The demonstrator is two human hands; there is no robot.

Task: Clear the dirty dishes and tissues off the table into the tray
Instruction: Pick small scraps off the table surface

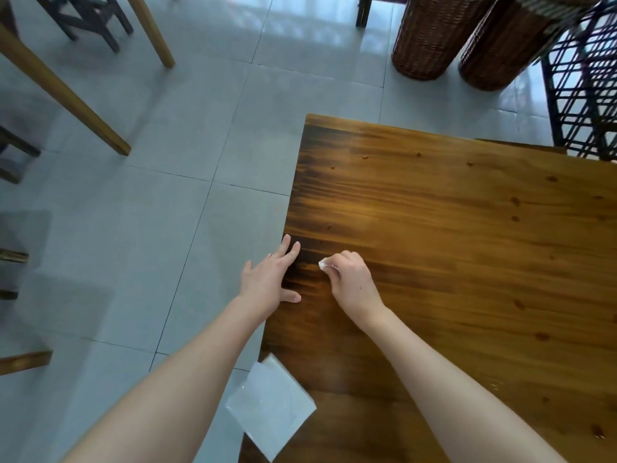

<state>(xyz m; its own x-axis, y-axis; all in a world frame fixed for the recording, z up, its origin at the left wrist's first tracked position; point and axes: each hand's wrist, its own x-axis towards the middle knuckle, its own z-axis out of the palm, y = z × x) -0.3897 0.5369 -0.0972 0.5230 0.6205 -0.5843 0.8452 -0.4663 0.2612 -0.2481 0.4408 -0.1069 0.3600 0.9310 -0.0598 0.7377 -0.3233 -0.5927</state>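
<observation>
My right hand [350, 279] is closed on a small white tissue [323, 264] and presses it against the wooden table [467, 262] near its left edge. My left hand [272, 277] lies flat with spread fingers at that left edge, just beside the right hand, holding nothing. A white pack of tissues in clear plastic [272, 406] lies at the near left corner, partly hanging over the edge. Small dark crumbs or spots [365, 158] dot the far part of the tabletop. No tray or dishes are in view.
Grey tiled floor [150, 212] lies left of the table. Two wicker baskets [434, 38] stand beyond the far edge, a black lattice chair [584, 88] at the far right. Legs of another wooden table [60, 88] and stools stand at the left.
</observation>
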